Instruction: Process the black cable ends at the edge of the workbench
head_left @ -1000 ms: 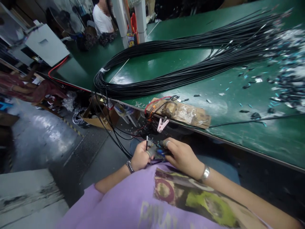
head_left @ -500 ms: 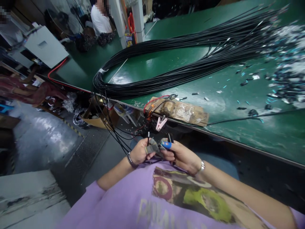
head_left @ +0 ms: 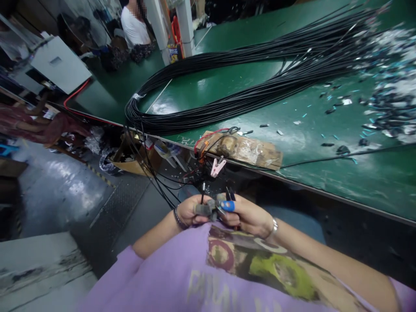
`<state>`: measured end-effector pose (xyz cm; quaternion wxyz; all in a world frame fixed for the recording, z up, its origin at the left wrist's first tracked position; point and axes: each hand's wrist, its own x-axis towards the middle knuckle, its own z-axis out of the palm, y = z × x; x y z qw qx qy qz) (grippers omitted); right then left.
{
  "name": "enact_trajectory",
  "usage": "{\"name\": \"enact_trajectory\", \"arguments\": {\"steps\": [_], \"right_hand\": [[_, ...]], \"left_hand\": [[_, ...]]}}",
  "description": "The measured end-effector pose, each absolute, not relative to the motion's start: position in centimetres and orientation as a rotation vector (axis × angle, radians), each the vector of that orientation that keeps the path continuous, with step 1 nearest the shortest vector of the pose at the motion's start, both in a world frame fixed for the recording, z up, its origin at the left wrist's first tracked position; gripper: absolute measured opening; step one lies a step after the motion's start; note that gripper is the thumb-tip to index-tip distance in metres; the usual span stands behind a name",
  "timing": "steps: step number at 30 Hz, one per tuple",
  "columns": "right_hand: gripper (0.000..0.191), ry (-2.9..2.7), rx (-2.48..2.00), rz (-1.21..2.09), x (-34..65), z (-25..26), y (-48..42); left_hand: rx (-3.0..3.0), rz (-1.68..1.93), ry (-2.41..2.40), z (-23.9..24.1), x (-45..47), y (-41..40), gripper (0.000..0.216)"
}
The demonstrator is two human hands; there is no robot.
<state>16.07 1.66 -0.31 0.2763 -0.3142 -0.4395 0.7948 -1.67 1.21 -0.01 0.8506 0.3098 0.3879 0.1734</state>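
My left hand is closed in front of my chest, pinching a thin black wire end that sticks up between grey-taped fingers. My right hand is closed too, meeting the left hand; it grips a small tool with a blue handle. Thin black wires hang from the table edge down toward my hands. A pink clip dangles from the edge just above them.
A big bundle of black cables lies across the green table. A worn cardboard pad with red and black leads sits at the edge. Cut scraps litter the right side. A person in white sits far back.
My hands have stayed together and shifted slightly lower; the right hand turned so that the blue-handled tool shows. The view drifted a little.
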Motion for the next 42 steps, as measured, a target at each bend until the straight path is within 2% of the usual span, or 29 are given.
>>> {"name": "enact_trajectory", "arguments": {"steps": [2, 5, 7, 9, 14, 16, 23, 27, 29, 31, 34, 37, 42], "right_hand": [[0.034, -1.218, -0.958, 1.991, 16.0, -0.2, 2.1], [0.022, -1.709, -1.208, 1.339, 16.3, 0.7, 2.6], [0.018, -1.821, -1.277, 1.149, 16.4, 1.1, 2.6], [0.019, -1.751, -1.293, 1.273, 16.5, 1.2, 2.4], [0.031, -1.289, -1.149, 1.933, 16.2, 0.2, 2.1], [0.033, -1.18, -1.109, 2.02, 16.2, 0.0, 2.2], [0.022, -1.734, -1.144, 1.525, 17.1, 0.7, 2.8], [0.007, -2.125, -1.219, 1.221, 17.0, 1.5, 2.4], [0.008, -2.23, -1.3, 1.009, 16.8, 1.7, 2.2], [0.008, -2.124, -1.323, 1.077, 16.8, 1.5, 2.2], [0.019, -1.512, -1.353, 1.498, 17.5, 0.2, 2.5], [0.028, -0.963, -1.539, 1.514, 18.7, -1.1, 2.7], [0.029, -1.177, -1.378, 1.592, 18.1, -1.4, 2.1]], "left_hand": [[0.562, 0.445, 0.869, -0.2, -1.0, 1.4, 0.048], [0.574, 0.533, 1.094, -0.3, 0.2, 1.2, 0.039], [0.669, 0.542, 1.19, -0.1, 0.6, 0.9, 0.035], [0.754, 0.528, 1.193, 0.3, 0.4, 0.7, 0.036], [0.729, 0.501, 0.977, 1.1, -0.7, 0.9, 0.045], [0.676, 0.484, 0.951, 1.1, -1.0, 1.1, 0.046], [0.704, 0.435, 1.04, 0.2, -1.4, 0.8, 0.042], [1.044, 0.386, 1.207, 0.0, -1.3, 0.4, 0.029], [1.294, 0.447, 1.334, 0.0, -1.1, 0.4, 0.023], [1.418, 0.51, 1.35, 0.1, -1.1, 0.5, 0.022], [1.26, 0.569, 1.217, 0.4, -1.7, 0.6, 0.032], [0.994, 0.587, 1.257, 0.7, -2.8, 0.5, 0.044], [0.821, 0.573, 1.249, 1.1, -3.4, -0.3, 0.049]]}}
